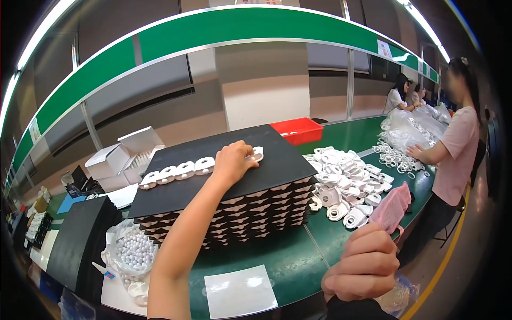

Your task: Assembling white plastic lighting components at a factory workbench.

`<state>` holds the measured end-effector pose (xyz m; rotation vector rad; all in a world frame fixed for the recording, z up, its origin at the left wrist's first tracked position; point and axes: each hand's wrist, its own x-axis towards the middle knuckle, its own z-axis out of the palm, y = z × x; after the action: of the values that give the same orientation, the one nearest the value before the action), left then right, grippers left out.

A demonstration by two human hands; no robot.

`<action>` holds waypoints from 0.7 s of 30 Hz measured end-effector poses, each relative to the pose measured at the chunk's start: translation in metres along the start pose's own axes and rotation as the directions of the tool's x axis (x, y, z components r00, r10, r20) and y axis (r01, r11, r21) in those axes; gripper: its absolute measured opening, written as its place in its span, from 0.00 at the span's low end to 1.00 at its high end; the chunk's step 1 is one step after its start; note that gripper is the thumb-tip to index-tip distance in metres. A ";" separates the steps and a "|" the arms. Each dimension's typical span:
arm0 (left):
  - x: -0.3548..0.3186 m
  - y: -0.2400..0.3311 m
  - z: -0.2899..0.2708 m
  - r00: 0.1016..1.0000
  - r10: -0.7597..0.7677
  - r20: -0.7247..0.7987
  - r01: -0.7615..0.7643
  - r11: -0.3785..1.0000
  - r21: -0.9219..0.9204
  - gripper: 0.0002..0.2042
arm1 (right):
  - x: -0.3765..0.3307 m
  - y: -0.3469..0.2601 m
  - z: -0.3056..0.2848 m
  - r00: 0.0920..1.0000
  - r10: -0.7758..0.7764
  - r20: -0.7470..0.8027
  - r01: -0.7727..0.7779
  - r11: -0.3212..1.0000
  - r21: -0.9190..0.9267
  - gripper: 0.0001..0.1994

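In the head view, we look down on a green work table (pixel 293 261) crowded on every side. At its middle rises a stack of boards (pixel 256 218) with pale pieces between the black layers. On the bare black top board (pixel 282 170), four white parts (pixel 185 169) form a slanting row left of our left hand (pixel 233 162), and another white part (pixel 258 154) sits at that hand's fingertips.

Behind the stack is a red bin (pixel 309 136); just beside its right side lies a loose heap of white parts (pixel 349 184), with a pink cloth item (pixel 392 207) near us. To the left are an open white box (pixel 109 161), more black boards (pixel 82 240) and a clear bag of small balls (pixel 137 249). A white sheet (pixel 240 293) lies in front. Far right, a person in pink (pixel 457 144) reaches toward white rings (pixel 401 160).

Our left forearm slants up from the lower edge, hiding some of the stack; the palm faces down, fingers bent against the part, whether pinching or pressing we cannot tell. Our right hand (pixel 362 265), close to the camera, is clenched; its inside is hidden.
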<state>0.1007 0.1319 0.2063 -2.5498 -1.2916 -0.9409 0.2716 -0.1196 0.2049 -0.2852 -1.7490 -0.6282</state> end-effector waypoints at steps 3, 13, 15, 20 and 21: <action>0.003 -0.004 0.000 0.998 -0.065 0.006 0.065 0.997 0.050 0.14 | -0.006 0.003 -0.002 0.991 0.003 -0.135 0.002 1.000 0.031 0.05; -0.004 -0.006 -0.004 0.990 -0.132 0.058 0.131 0.991 0.030 0.18 | -0.009 -0.003 -0.010 0.982 -0.072 -0.177 0.090 0.991 0.098 0.08; -0.008 -0.011 -0.003 0.989 -0.145 0.034 0.142 0.988 0.061 0.15 | 0.005 0.005 -0.015 0.993 -0.121 -0.011 0.121 0.972 0.200 0.08; -0.005 -0.003 -0.002 0.981 -0.196 0.011 0.195 0.978 0.076 0.16 | 0.027 -0.017 0.000 0.999 0.031 -0.029 -0.019 0.943 0.331 0.07; -0.003 0.003 -0.001 0.973 -0.231 -0.005 0.231 0.970 0.079 0.16 | 0.031 -0.014 -0.006 0.999 -0.025 0.043 0.006 0.920 0.393 0.08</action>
<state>0.1008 0.1277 0.2055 -2.3804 -1.6206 -0.9027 0.2608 -0.1382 0.2321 -0.0058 -1.8793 -0.2699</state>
